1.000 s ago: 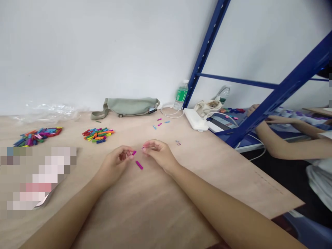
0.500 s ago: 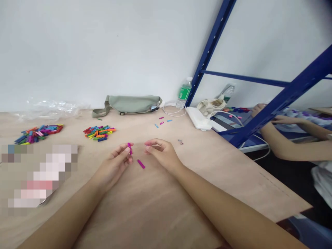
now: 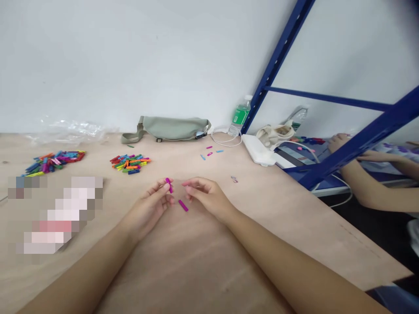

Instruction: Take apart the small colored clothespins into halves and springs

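Between thumb and fingers, my left hand (image 3: 155, 203) pinches a purple clothespin piece (image 3: 169, 185), held upright just above the table. My right hand (image 3: 206, 196) is a short way to its right, thumb and index finger close together; whatever they may hold is too small to make out. Below and between the hands, a second purple clothespin piece (image 3: 183, 206) lies flat on the table. Some small metal springs (image 3: 234, 179) rest to the right of my right hand. Several loose pink and blue clothespin pieces (image 3: 210, 154) lie farther back.
Two piles of colourful clothespins, a larger pile (image 3: 54, 162) and a smaller pile (image 3: 130, 163), sit at the left. Along the wall are clear plastic wrap (image 3: 68, 130), a grey-green bag (image 3: 176, 128) and a bottle (image 3: 240, 115). A blue rack post (image 3: 360, 144) stands right; beyond it are another person's arms (image 3: 369, 179).
The view has shifted slightly, so the table items appear farther right. Both hands stay near each other, and the left still holds the purple piece, whose broad side now shows more.
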Demonstrator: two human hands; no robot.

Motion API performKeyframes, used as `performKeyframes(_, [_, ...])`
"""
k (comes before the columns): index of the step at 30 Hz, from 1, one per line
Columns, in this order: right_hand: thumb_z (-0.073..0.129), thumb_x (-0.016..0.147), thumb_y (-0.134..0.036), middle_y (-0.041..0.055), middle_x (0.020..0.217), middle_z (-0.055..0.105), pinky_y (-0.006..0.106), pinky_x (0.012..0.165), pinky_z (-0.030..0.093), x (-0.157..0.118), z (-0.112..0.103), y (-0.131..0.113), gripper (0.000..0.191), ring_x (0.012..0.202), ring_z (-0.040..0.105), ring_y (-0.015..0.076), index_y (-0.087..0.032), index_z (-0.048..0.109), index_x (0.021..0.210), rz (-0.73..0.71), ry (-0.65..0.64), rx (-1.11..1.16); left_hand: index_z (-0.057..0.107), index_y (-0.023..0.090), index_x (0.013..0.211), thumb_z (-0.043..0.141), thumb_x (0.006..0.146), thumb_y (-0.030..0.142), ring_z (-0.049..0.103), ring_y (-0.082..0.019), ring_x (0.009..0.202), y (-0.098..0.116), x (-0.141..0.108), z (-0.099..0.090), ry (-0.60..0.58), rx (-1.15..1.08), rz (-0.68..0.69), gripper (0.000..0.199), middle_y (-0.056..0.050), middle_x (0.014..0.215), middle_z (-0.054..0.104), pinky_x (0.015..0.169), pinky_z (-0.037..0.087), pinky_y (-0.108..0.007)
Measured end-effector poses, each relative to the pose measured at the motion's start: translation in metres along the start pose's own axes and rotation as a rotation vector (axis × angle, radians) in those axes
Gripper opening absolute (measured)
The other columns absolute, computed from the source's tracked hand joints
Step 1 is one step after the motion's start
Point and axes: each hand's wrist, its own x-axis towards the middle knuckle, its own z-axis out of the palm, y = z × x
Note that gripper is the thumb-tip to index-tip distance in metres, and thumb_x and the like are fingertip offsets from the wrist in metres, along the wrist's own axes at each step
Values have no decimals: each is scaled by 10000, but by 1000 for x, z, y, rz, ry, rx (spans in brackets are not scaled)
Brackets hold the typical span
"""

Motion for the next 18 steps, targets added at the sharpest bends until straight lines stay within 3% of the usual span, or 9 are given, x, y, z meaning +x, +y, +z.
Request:
performKeyframes(12, [611, 698, -264, 34, 777, 631, 255, 591, 481, -2, 6, -6, 199, 618, 584, 110, -166, 571, 867, 27, 87, 211, 586, 175, 879, 568, 738, 188, 491, -62, 584, 3, 0, 0, -3, 49, 56, 142, 10, 758, 542, 601, 402, -213])
performKeyframes(18, [599, 706, -291, 23, 759, 611, 274, 639, 481, -2, 7, -6, 234, 652, 575, 118, -172, 578, 906, -5, 76, 194, 608, 158, 845, 614, 694, 192, 532, -96, 671, 2, 3, -1, 18, 78, 75, 155, 3, 721, 568, 669, 421, -233])
